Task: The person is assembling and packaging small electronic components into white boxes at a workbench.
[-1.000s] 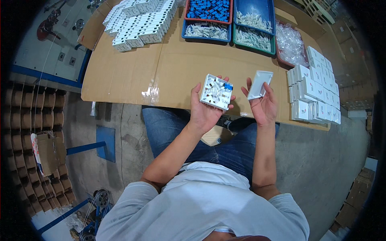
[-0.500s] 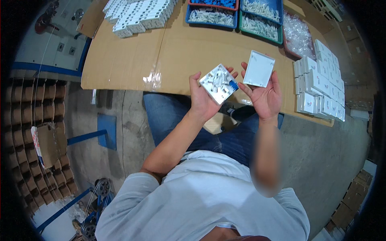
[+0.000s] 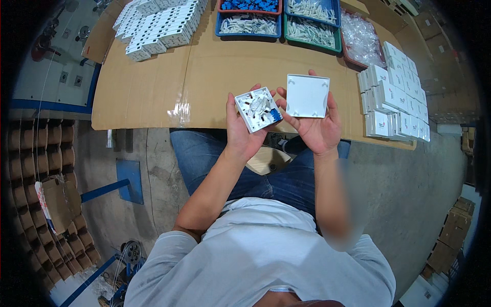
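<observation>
Over the near edge of the table, my left hand (image 3: 244,134) is closed round a square white plastic box base (image 3: 249,121). Inside the base lie small white parts and a clear plastic piece, with a blue block (image 3: 275,114) in one corner. My right hand (image 3: 321,134) holds a flat square white cover (image 3: 307,95) by its edges, its hollow inner side showing, with small bits at its corners. Base and cover are side by side, a small gap apart.
Cardboard covers the table (image 3: 138,97). At the far left stand rows of white boxes (image 3: 163,33). Trays of white parts (image 3: 248,25) and blue parts (image 3: 250,5) sit at the back, beside a red tray of clear plastic bags (image 3: 358,38). White boxes (image 3: 396,102) are stacked at right.
The cover has turned from a slant to nearly square. The base has turned slightly too, showing its inside. The whole view has shifted, and both hands keep their hold.
</observation>
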The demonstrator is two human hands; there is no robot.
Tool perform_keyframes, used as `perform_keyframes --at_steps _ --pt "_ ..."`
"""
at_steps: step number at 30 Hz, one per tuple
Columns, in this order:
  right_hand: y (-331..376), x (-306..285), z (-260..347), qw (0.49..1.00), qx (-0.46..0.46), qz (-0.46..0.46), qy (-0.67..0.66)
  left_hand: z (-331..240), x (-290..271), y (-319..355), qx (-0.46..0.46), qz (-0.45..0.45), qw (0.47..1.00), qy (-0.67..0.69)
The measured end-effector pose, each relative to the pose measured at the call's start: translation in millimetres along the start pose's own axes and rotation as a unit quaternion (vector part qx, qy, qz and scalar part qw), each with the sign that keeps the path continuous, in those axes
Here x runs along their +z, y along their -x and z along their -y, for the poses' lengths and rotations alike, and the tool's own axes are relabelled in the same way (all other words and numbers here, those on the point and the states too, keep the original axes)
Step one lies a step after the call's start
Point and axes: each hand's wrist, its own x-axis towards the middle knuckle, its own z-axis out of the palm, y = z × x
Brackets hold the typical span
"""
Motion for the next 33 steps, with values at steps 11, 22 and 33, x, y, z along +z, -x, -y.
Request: perform_keyframes --at_steps 11,22,33 --pt "-2 18 -9 0.986 -0.020 -0.044 0.160 4 0 -5 0.059 -0.015 0.997 -0.049" --pt "-5 29 -48 0.578 -0.216 -0.084 0.782 9 21 8 0.113 -0.014 0.977 -0.178" --pt "-8 23 -63 0.542 -0.246 -0.023 0.803 8 27 16 0.178 -0.010 0.951 -0.251"
